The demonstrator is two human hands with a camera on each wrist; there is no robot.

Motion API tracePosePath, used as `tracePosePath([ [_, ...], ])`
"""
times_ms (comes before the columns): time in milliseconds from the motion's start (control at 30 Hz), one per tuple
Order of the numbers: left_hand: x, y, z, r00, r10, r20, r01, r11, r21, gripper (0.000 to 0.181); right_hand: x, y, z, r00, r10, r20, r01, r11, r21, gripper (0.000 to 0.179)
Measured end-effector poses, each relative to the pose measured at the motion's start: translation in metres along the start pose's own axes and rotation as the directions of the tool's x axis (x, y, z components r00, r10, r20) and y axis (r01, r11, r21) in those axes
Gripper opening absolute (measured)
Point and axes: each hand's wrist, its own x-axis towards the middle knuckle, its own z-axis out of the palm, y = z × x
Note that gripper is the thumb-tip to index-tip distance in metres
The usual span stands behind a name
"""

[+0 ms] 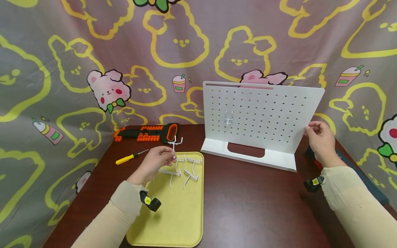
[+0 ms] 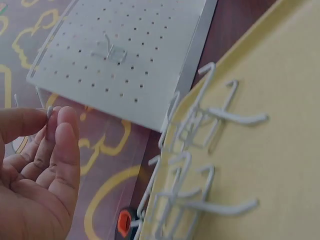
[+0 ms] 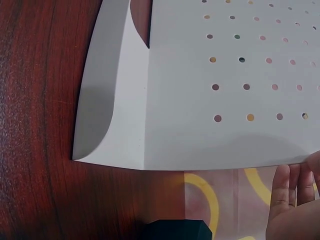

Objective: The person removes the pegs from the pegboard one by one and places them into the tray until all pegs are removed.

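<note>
My left hand (image 1: pixel 156 161) pinches a white metal pegboard hook (image 1: pixel 174 147) by its stem between thumb and fingers, prongs upward, above the back of the yellow tray (image 1: pixel 173 213). In the left wrist view, most of that hook is hidden behind the left hand (image 2: pixel 40 175). A white pegboard (image 1: pixel 263 117) stands upright on its bent base. One hook (image 1: pixel 228 121) is fitted in its holes, left of centre. At the board's right edge, my right hand (image 1: pixel 321 141) grips the panel; in the right wrist view its fingers (image 3: pixel 281 187) are right at that edge.
Several loose white hooks (image 1: pixel 190 175) lie at the tray's back end. Left of the tray lies a yellow-handled screwdriver (image 1: pixel 127 158), with a black-and-orange tool (image 1: pixel 149 133) behind it. A dark teal object (image 1: pixel 363 175) lies beneath the right forearm. A patterned curtain (image 1: pixel 192 44) surrounds the table.
</note>
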Motion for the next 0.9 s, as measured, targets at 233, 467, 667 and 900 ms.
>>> tracePosePath([
  [233,-0.02,-0.015,-0.018,0.999,-0.044,-0.017,0.045,0.999,0.03,0.022,0.0,0.0,0.0,1.0,0.006,-0.009,-0.006,1.0,0.019,0.004],
  [467,-0.039,-0.025,-0.03,0.993,-0.073,-0.09,0.082,0.992,0.093,0.023,0.001,-0.002,-0.001,1.0,0.007,-0.004,-0.007,1.0,0.018,0.004],
  [667,-0.056,-0.034,-0.04,0.98,-0.121,-0.157,0.151,0.968,0.202,0.019,0.003,-0.005,-0.001,1.0,0.001,0.006,-0.001,1.0,0.018,0.005],
  [900,-0.07,-0.046,-0.052,0.98,-0.105,-0.167,0.16,0.917,0.365,0.014,0.001,-0.004,-0.001,1.0,0.024,0.016,-0.024,1.0,0.009,0.008],
])
